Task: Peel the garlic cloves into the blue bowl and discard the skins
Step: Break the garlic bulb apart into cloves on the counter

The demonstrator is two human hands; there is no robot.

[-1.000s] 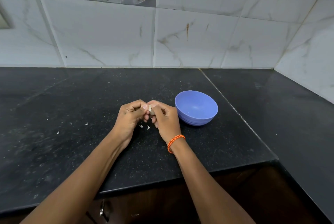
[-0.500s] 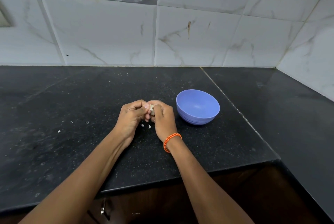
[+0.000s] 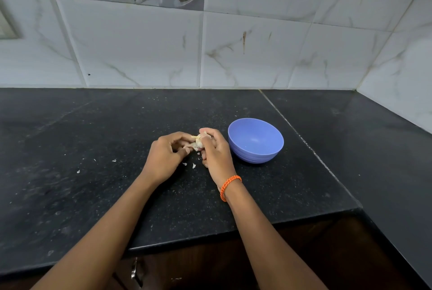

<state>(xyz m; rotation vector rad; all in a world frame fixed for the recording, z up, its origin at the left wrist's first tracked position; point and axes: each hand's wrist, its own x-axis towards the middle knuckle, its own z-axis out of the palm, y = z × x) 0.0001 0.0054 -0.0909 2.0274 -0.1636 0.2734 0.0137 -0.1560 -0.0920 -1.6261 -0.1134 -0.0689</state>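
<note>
A pale piece of garlic [image 3: 198,141] with loose papery skin sits between both hands, just above the black counter. My left hand [image 3: 167,157] curls its fingers round the garlic's left side. My right hand [image 3: 216,149], with an orange band at the wrist, pinches it from the right with the thumb on top. The blue bowl [image 3: 256,140] stands upright right of my right hand, close to it, and looks empty. Small white skin flakes [image 3: 193,165] lie on the counter below the hands.
The black stone counter [image 3: 93,196] runs back to a tiled wall and meets a side wall at the right. A seam [image 3: 304,142] crosses the counter right of the bowl. More flakes [image 3: 114,160] lie to the left. The counter's front edge [image 3: 210,237] is near my forearms.
The hands have parted a little and turned the garlic, so more of it and its loose skin shows between the fingers. The bowl has not moved.
</note>
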